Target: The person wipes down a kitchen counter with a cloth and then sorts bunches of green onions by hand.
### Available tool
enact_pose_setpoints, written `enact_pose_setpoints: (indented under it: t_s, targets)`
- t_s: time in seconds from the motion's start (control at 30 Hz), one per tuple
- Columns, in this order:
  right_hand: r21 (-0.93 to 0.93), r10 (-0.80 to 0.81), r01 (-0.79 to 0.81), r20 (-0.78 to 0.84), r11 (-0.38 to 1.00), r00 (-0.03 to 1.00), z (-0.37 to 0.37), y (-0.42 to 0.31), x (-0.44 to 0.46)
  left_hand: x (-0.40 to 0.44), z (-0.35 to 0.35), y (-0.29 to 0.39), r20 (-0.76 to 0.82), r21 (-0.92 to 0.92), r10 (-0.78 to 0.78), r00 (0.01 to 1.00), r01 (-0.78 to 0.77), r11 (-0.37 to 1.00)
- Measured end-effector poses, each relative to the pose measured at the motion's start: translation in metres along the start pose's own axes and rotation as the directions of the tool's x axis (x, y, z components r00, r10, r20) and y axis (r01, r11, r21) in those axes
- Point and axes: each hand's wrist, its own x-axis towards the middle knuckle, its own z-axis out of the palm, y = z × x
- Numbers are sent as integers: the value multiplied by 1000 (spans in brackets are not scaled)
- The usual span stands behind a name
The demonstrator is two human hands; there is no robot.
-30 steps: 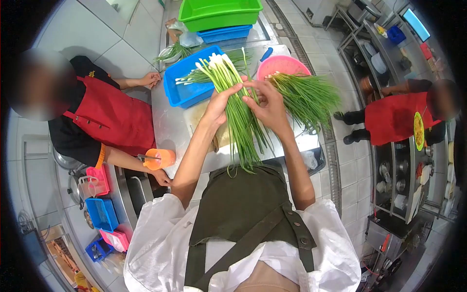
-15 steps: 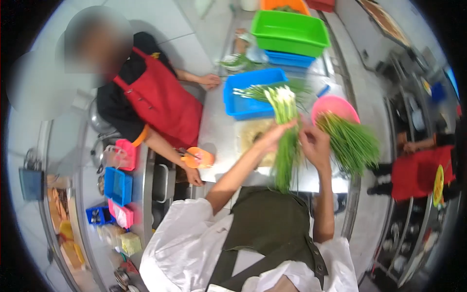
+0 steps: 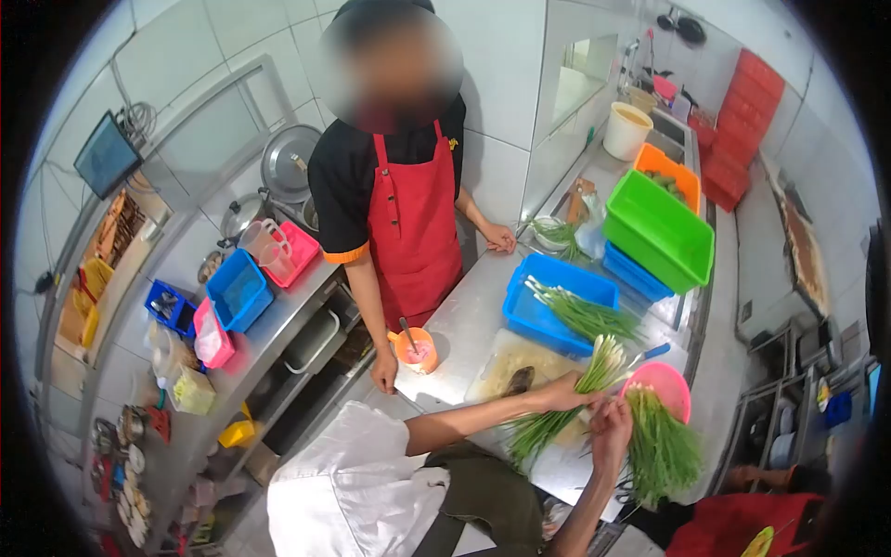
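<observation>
We see a red apron with orange sleeve trim at left, a plain orange cup nearby, and a blue tub at centre. Far right, we note a bright green tub. Spring onions grade from white to green; the bowl beside them is pink.

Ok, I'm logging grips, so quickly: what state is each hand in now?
Left hand: closed around a bunch of green onions.
Right hand: fingers curled in beside that bunch; whether they pinch a stalk can't be told.
</observation>
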Motion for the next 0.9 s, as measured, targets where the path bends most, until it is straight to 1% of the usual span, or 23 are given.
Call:
enact_pose_setpoints:
  t_s: [0.03, 0.07, 0.1, 0.17, 0.2, 0.27, 0.3, 0.33, 0.37, 0.4, 0.47, 0.5, 0.53, 0.57, 0.63, 0.67, 0.7, 0.73, 0.77, 0.8, 0.83, 0.87, 0.9]
  targets:
    - [-126, 33, -32, 10, 991, 999, -13, 2, 3, 1, 1, -2, -4, 52, 6, 1000, -5, 999]
    - [-349, -27, 17, -22, 937, 999, -5, -6, -2, 0, 3, 1, -39, 59, -4, 999, 6, 998]
    - [-551, -94, 55, -43, 833, 995, 3, -11, -9, 0, 5, 1, -48, 52, 21, 999, -19, 998]
    - [-702, -209, 252, 148, 666, 967, -17, 3, -7, -2, 6, 3, -31, 59, -82, 996, 84, 995]
    - [-702, -147, 204, 141, 682, 979, -26, 6, -6, -4, 5, 6, -41, 57, -69, 997, 71, 996]
    - [-706, -131, 216, 173, 674, 976, -30, 8, -7, -14, 8, 24, 52, 188, -47, 998, 36, 982]
    - [-710, -113, 214, 187, 671, 976, -33, 8, -9, -15, 8, 23, 46, 187, -45, 998, 35, 982]
    - [-672, -13, 127, 172, 729, 985, -35, 6, -10, -14, 10, 20, 72, 194, -56, 996, 41, 980]
    - [-673, -12, 131, 178, 728, 984, -40, 10, -10, -13, 14, 15, 98, 202, -68, 993, 47, 978]
    - [-630, -12, 125, 179, 766, 984, -47, 15, -8, -6, 15, -7, 62, 252, -49, 997, 32, 967]
    - [-561, 6, 94, 174, 822, 985, -51, 21, -9, -12, 18, -3, 51, 225, -61, 997, 48, 973]
    - [-561, 7, 96, 179, 822, 984, -52, 24, -9, -14, 19, -1, 50, 201, -76, 996, 64, 977]
    - [-505, 44, 0, 75, 863, 996, -49, 25, -11, -13, 18, -11, 2, 315, -64, 998, 60, 947]
    - [-437, 91, -95, -30, 895, 995, -45, 25, -15, -10, 19, -26, 1, 315, -65, 998, 62, 947]
    - [-416, 102, -104, -28, 903, 994, -34, 21, -17, -9, 20, -41, -62, 289, -95, 994, 109, 951]
    - [-483, 49, -32, 22, 875, 999, -30, 20, -20, -12, 21, -39, -67, 245, -143, 987, 156, 957]
    - [-544, 0, 42, 77, 838, 997, -27, 20, -21, -13, 20, -42, -69, 246, -147, 987, 159, 956]
    - [-542, 4, 39, 77, 839, 997, -26, 18, -22, -14, 19, -44, -57, 206, -142, 988, 150, 967]
    - [-620, -10, 82, 119, 780, 993, -28, 14, -23, -15, 20, -46, -44, 165, -137, 990, 142, 976]
    - [-688, -22, 127, 160, 714, 987, -29, 13, -24, -17, 21, -48, -44, 165, -140, 989, 146, 975]
    - [-687, -22, 127, 159, 716, 987, -30, 18, -23, -20, 23, -39, -88, 85, -174, 981, 181, 980]
    - [-726, -131, 229, 190, 649, 973, -33, 26, -19, -21, 24, -33, -127, 3, -208, 970, 210, 978]
    - [-757, -233, 323, 229, 567, 945, -36, 32, -17, -21, 24, -33, -126, 4, -207, 970, 209, 978]
